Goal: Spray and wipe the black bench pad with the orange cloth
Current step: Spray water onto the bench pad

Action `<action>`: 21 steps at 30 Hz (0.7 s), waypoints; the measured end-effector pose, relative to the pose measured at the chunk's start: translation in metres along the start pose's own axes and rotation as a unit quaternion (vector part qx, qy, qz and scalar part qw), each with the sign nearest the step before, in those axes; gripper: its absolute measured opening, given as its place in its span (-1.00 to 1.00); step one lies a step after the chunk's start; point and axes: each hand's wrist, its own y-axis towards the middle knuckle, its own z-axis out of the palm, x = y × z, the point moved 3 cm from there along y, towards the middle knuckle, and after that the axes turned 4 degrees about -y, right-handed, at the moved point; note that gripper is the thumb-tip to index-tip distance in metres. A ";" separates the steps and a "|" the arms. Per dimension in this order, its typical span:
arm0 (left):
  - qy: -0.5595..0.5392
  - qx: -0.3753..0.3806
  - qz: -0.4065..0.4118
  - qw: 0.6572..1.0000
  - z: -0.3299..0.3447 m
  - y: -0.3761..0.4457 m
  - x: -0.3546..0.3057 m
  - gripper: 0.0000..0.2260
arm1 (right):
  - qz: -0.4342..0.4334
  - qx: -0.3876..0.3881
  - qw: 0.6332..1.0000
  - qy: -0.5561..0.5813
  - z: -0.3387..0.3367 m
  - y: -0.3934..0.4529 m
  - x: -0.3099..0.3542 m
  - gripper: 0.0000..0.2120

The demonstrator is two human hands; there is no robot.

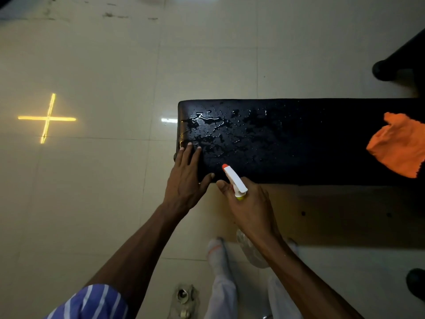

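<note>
Wet pad, cloth waiting.
My left hand [185,178] lay flat on the black bench pad [299,143], glistening with droplets; my right hand [249,203] gripped the spray bottle [235,181]; the orange cloth [399,146] sat rightward.

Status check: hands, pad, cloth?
Left hand flat on bench pad corner. Right hand gripping spray bottle. Pad wet, unwiped. Orange cloth lying untouched, far right.
</note>
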 end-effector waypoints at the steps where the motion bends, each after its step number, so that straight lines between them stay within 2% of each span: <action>1: 0.001 -0.001 0.002 1.000 0.001 -0.001 -0.002 -0.25 | 0.004 -0.007 1.000 -0.006 -0.002 -0.002 -0.003 -0.50; 4: 0.008 -0.007 0.015 1.000 0.008 -0.001 -0.011 -0.25 | 0.029 -0.039 0.999 0.017 -0.011 -0.008 -0.012 -0.44; 11: 0.021 0.004 0.051 0.998 0.033 0.003 -0.055 -0.24 | 0.052 -0.062 0.997 0.012 -0.050 -0.009 -0.053 -0.47; 15: 0.030 0.017 0.072 0.997 0.053 0.010 -0.089 -0.24 | 0.087 -0.108 0.990 0.036 -0.083 -0.008 -0.072 -0.43; 18: 0.043 0.021 0.089 0.995 0.067 0.014 -0.114 -0.24 | 0.102 -0.101 0.989 0.034 -0.104 -0.004 -0.085 -0.43; 21: 0.045 0.028 0.104 0.993 0.081 0.017 -0.139 -0.24 | 0.108 -0.081 0.989 0.055 -0.125 0.001 -0.099 -0.51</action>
